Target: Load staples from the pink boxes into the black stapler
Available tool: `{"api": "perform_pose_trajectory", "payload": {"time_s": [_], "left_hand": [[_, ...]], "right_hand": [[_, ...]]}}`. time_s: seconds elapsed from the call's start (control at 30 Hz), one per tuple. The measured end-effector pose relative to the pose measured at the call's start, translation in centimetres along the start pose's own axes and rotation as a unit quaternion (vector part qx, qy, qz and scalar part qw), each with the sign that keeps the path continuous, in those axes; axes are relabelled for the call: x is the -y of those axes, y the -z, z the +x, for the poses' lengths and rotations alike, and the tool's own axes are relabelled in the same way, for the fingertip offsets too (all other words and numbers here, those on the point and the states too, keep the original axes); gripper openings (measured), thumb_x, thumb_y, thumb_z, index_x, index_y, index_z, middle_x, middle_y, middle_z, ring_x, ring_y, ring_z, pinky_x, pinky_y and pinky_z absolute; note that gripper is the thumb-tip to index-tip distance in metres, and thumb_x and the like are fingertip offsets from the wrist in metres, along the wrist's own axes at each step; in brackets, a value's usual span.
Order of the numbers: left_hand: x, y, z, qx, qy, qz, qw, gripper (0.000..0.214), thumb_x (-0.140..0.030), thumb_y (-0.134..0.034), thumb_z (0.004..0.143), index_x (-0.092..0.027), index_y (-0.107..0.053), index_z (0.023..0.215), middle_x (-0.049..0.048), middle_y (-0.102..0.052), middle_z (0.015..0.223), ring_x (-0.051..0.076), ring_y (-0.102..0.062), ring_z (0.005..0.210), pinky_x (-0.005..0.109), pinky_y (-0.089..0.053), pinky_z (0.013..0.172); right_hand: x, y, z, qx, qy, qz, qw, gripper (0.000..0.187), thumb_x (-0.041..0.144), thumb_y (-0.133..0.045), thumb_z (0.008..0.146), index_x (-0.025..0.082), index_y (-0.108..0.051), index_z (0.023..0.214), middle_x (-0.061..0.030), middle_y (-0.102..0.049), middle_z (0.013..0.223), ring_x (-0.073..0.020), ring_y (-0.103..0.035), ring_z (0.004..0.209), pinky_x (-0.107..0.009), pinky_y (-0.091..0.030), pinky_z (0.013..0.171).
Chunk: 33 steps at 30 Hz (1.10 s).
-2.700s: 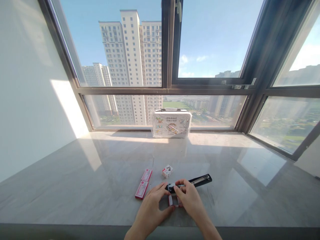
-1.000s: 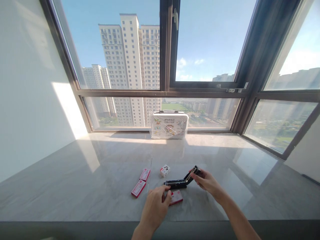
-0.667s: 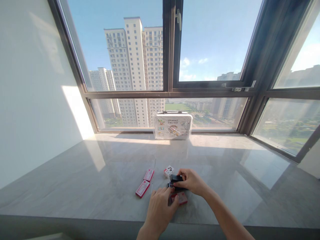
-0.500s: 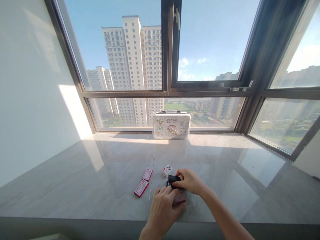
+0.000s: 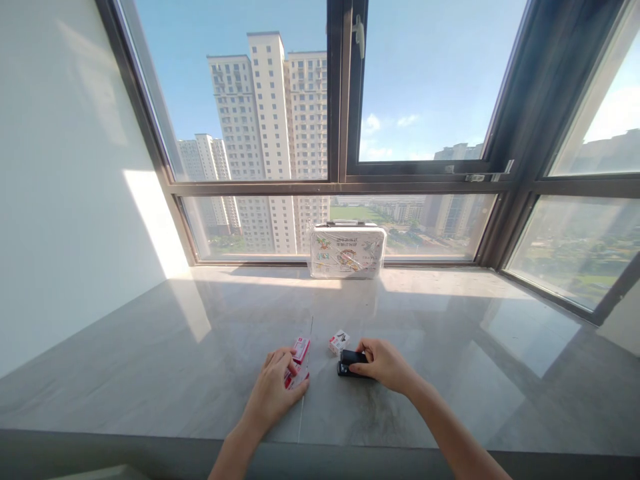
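On the grey stone windowsill (image 5: pixel 425 320), the right hand (image 5: pixel 384 366) grips a black oblong stapler (image 5: pixel 351 358); the left hand (image 5: pixel 273 387), pinching a flat red-and-white cardboard box (image 5: pixel 299 380), could overshoot, skewing a matching box (image 5: pixel 302 347).

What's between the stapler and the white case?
In the head view: the small box, close behind the stapler, then a stretch of grey counter up to the case.
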State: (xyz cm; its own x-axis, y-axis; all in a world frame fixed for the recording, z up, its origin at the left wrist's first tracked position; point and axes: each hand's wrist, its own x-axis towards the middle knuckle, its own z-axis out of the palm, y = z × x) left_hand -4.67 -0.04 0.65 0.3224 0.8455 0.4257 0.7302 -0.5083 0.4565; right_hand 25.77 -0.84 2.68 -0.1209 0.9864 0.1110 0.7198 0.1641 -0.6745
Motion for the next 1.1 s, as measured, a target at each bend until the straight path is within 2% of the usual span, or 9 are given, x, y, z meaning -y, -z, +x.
{"api": "perform_pose_trajectory", "payload": {"time_s": [0.13, 0.27, 0.37, 0.47, 0.57, 0.73, 0.8, 0.93, 1.1], "left_hand": [[0.9, -0.8, 0.6, 0.029, 0.01, -0.02, 0.999, 0.024, -0.039, -0.067, 0.079, -0.022, -0.061, 0.095, 0.0072, -0.063, 0.111, 0.028, -0.057, 0.107, 0.041, -0.047, 0.094], [0.8, -1.7, 0.0, 0.024, 0.001, -0.006, 1.0, 0.052, -0.038, -0.062, 0.085, -0.026, -0.053, 0.135, 0.0092, -0.049, 0.144, 0.029, -0.046, 0.132, 0.046, -0.037, 0.111], [0.6, -2.5, -0.2, 0.051, -0.015, -0.007, 0.999, 0.063, -0.039, -0.058, 0.09, -0.029, -0.039, 0.15, 0.0057, -0.035, 0.16, 0.028, -0.03, 0.147, 0.047, -0.025, 0.12], [0.1, -3.6, -0.1, 0.061, -0.007, -0.01, 0.998, 0.059, -0.042, -0.051, 0.095, -0.029, -0.039, 0.151, 0.0044, -0.039, 0.159, 0.027, -0.029, 0.149, 0.049, -0.021, 0.122], [-0.9, -4.8, 0.4, 0.026, 0.014, -0.013, 0.999, 0.057, -0.043, -0.05, 0.095, -0.025, -0.043, 0.149, 0.0069, -0.042, 0.157, 0.028, -0.032, 0.147, 0.049, -0.024, 0.121], [-3.3, -6.2, 2.1, 0.007, -0.002, -0.031, 0.999, 0.065, -0.038, -0.051, 0.095, -0.024, -0.031, 0.155, 0.0088, -0.043, 0.155, 0.028, -0.037, 0.144, 0.045, -0.03, 0.119], [-4.0, -6.6, 3.0, 0.018, -0.028, -0.033, 0.999, 0.067, -0.036, -0.052, 0.095, -0.026, -0.027, 0.157, 0.0082, -0.044, 0.154, 0.028, -0.038, 0.143, 0.045, -0.031, 0.118], [-4.8, -7.3, 3.5, 0.023, -0.064, -0.005, 0.998, 0.051, -0.036, -0.046, 0.1, -0.03, -0.04, 0.15, 0.0062, -0.05, 0.148, 0.027, -0.04, 0.141, 0.048, -0.036, 0.115], [-5.5, -8.0, 1.0, -0.018, -0.055, 0.032, 0.998, 0.042, -0.036, -0.039, 0.104, -0.029, -0.044, 0.144, 0.0061, -0.05, 0.146, 0.027, -0.041, 0.139, 0.048, -0.04, 0.112]], "right_hand": [[0.1, 0.0, 0.0, -0.002, -0.004, -0.004, 1.0, 0.032, 0.045, -0.08, 0.069, 0.019, -0.068, 0.084, 0.0089, -0.049, 0.057, -0.0107, -0.047, 0.056, -0.023, -0.022, 0.055], [0.2, -0.1, -0.1, -0.006, -0.005, -0.009, 1.0, 0.031, 0.044, -0.08, 0.07, 0.019, -0.068, 0.085, 0.0086, -0.049, 0.057, -0.011, -0.047, 0.057, -0.023, -0.023, 0.056], [0.4, -0.2, -0.2, -0.007, -0.004, -0.014, 1.0, 0.03, 0.042, -0.079, 0.07, 0.019, -0.069, 0.085, 0.0081, -0.05, 0.057, -0.0112, -0.048, 0.057, -0.023, -0.023, 0.055], [0.6, 0.3, -0.6, -0.001, -0.001, -0.019, 1.0, 0.026, 0.041, -0.074, 0.074, 0.019, -0.07, 0.087, 0.0077, -0.05, 0.056, -0.0109, -0.047, 0.056, -0.024, -0.022, 0.054], [0.5, 1.2, -1.5, 0.014, -0.005, -0.024, 1.0, 0.024, 0.042, -0.068, 0.079, 0.018, -0.069, 0.076, 0.0073, -0.044, 0.051, -0.0095, -0.04, 0.051, -0.025, -0.02, 0.052], [-1.1, 2.0, -4.0, 0.031, -0.053, -0.015, 0.998, 0.047, 0.057, -0.06, 0.085, 0.016, -0.064, 0.062, 0.0052, -0.04, 0.046, -0.0091, -0.034, 0.046, -0.025, -0.019, 0.048], [-2.1, 1.4, -5.1, 0.021, -0.086, 0.029, 0.996, 0.055, 0.067, -0.054, 0.086, 0.017, -0.064, 0.065, 0.0041, -0.043, 0.048, -0.0101, -0.037, 0.046, -0.025, -0.021, 0.047], [-3.6, -0.5, -6.7, 0.002, -0.132, 0.162, 0.978, 0.064, 0.075, -0.042, 0.089, 0.016, -0.066, 0.091, 0.0044, -0.048, 0.046, -0.0117, -0.042, 0.04, -0.023, -0.025, 0.043], [-1.8, -3.5, -5.7, -0.011, -0.107, 0.257, 0.96, 0.063, 0.072, -0.04, 0.09, 0.015, -0.06, 0.105, 0.006, -0.05, 0.044, -0.01, -0.037, 0.036, -0.022, -0.029, 0.04]]}}
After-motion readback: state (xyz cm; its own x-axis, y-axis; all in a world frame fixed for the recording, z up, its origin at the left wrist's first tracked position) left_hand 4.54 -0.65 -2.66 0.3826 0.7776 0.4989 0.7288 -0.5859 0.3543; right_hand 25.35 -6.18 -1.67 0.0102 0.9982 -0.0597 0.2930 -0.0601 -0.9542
